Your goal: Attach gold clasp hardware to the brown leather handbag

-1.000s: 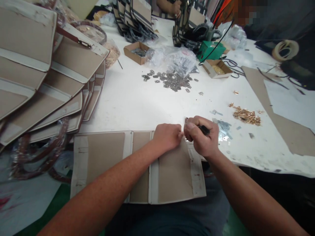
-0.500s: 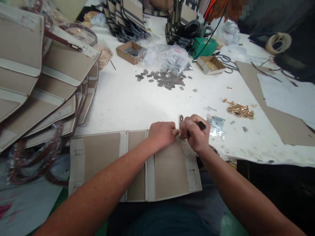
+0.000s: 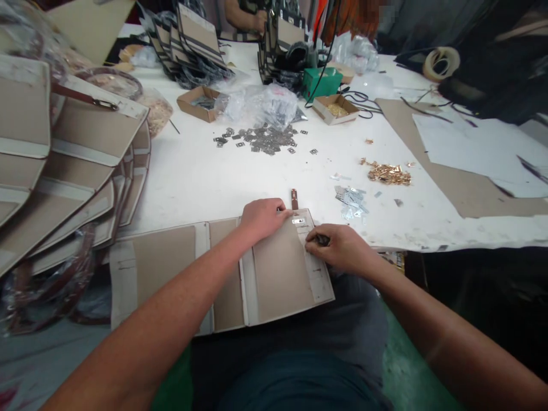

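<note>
A beige panel (image 3: 278, 274) with pale strips lies across the table's front edge and my lap. My left hand (image 3: 264, 218) rests on its top edge, fingertips pressed beside a small metal plate (image 3: 298, 220). A brown strap tab (image 3: 294, 198) with a metal fitting sticks out beyond that edge. My right hand (image 3: 331, 244) is closed around a dark tool (image 3: 321, 240), over the panel's right strip. Whatever the left fingertips may pinch is too small to make out.
Stacked panels (image 3: 81, 154) stand at the left. Dark metal plates (image 3: 268, 138), silver plates (image 3: 351, 200) and gold fittings (image 3: 389, 173) lie in piles on the table. Behind are plastic bags (image 3: 274, 103), a green box (image 3: 321, 81) and a co-worker's hand (image 3: 258, 21).
My right hand has moved off the panel's top edge, down onto the right strip, with the dark tool. The metal plate is now uncovered. The whole view has shifted.
</note>
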Tool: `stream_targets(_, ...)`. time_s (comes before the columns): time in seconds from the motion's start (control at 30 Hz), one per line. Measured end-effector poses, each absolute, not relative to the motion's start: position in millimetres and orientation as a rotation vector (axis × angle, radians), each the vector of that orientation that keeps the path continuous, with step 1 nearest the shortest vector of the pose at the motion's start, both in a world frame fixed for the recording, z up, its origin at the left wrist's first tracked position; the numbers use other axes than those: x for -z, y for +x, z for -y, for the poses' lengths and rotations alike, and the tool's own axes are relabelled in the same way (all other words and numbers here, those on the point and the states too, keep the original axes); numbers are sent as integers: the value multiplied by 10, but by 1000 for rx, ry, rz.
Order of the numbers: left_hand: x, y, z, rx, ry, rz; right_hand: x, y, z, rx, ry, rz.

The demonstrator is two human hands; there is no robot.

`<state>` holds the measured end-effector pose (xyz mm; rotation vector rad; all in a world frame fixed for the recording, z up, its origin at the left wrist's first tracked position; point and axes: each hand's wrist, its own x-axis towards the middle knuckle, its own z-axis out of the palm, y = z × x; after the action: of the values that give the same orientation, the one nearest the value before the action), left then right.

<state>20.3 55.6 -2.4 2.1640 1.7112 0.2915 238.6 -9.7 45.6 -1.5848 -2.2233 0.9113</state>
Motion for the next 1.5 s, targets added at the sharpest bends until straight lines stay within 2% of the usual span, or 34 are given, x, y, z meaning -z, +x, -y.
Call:
stream_targets(0.1, -2, 233, -553, -298, 2194, -1709, -246, 2456, 186, -783, -1597, 2256)
stream_targets(0.2, -75, 264, -354, -530, 2356, -1700, -168, 2440, 185, -750, -1599, 2260)
stream_targets(0.27, -105, 288, -79, -722, 2475, -1601, -172, 2434, 168, -795, -1593, 2261)
stream_targets(0.33, -85, 322, 273, -767, 2544, -1393, -179, 2443, 155, -818, -1580, 2267)
stream_targets(0.4, -14, 363, 621, -656, 2591, -1193, -174, 2459, 144, -809, -1569, 2284)
stream_targets(0.5, 116, 414, 965, -431, 2652, -1145, -160, 2477, 127, -792, -1566, 2328)
stream_targets(0.7, 96, 394, 1005, -194, 2659, -1157, -204, 2476, 177, -796, -1550, 2378)
stream_targets(0.87, -24, 336, 930, -143, 2615, -1107, -191, 2521, 343, -715, -1552, 2373)
stream_targets(1.17, 119, 374, 887, -181, 2647, -1062, -6, 2572, 460, -828, -1658, 1953)
stream_targets(1.5, 208, 333, 892, -190, 2683, -1065, -1, 2417, 451, -938, -1775, 1820)
